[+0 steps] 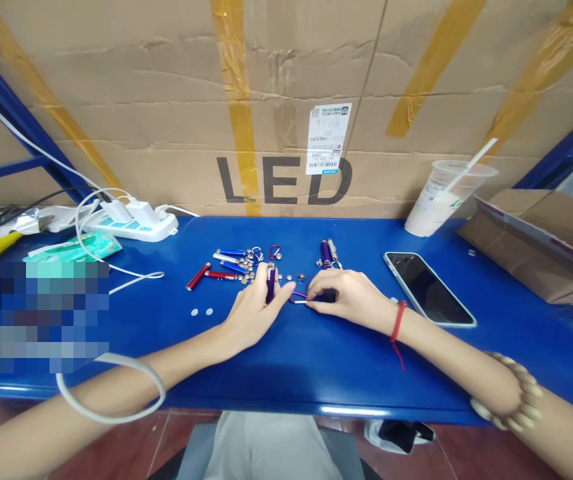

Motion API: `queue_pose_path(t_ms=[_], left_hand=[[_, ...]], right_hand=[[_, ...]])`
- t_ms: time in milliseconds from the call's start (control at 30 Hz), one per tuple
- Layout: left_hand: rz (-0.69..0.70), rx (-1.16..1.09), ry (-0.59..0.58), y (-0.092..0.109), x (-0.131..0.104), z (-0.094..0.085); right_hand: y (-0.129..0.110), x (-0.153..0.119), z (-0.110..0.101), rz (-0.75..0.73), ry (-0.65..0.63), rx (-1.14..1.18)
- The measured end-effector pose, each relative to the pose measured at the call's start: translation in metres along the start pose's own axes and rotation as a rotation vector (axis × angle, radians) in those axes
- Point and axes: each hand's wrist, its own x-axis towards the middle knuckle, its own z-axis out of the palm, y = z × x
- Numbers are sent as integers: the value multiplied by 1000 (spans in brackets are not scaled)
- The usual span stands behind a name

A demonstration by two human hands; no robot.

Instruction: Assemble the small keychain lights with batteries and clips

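The right hand (pixel 351 295) seemingly pinches the purple clip's (pixel 299 302) right end.

My small purple cylinder (pixel 271 283) and thin purple carabiner clip (pixel 299 301) look like glossy metal. The broad blue tabletop (pixel 341 367) is smooth and shiny. On the far side, the large brown cardboard box (pixel 166 87) is matt and creased, its yellow tape strips (pixel 236 100) glossy. To the right, I see a clear plastic cup (pixel 439 200) and a black, glassy-smooth phone (pixel 429 287). My pale grey trousers (pixel 271 447) are matt cloth.
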Motion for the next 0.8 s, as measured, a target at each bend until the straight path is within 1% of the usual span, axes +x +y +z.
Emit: queue_pose_path(t_ms=[100, 200, 333, 433, 533, 633, 733, 800], left_hand=[[-11, 74, -30, 0, 2, 1], [-16, 131, -54, 1, 2, 2], [-2, 217, -82, 2, 3, 3], [45, 263, -87, 0, 3, 3], [77, 194, -80, -3, 5, 2], [151, 71, -83, -4, 6, 1], [215, -5, -69, -2, 6, 0], [230, -29, -56, 0, 5, 1]], right_hand=[[-2, 1, 1, -49, -5, 35], [-5, 1, 0, -81, -5, 13], [-7, -1, -1, -84, -13, -5], [-7, -1, 1, -54, 9, 98], [-9, 0, 5, -5, 63, 268], [-12, 1, 7, 38, 106, 394], [-16, 1, 8, 28, 120, 408], [-18, -1, 8, -35, 108, 329]])
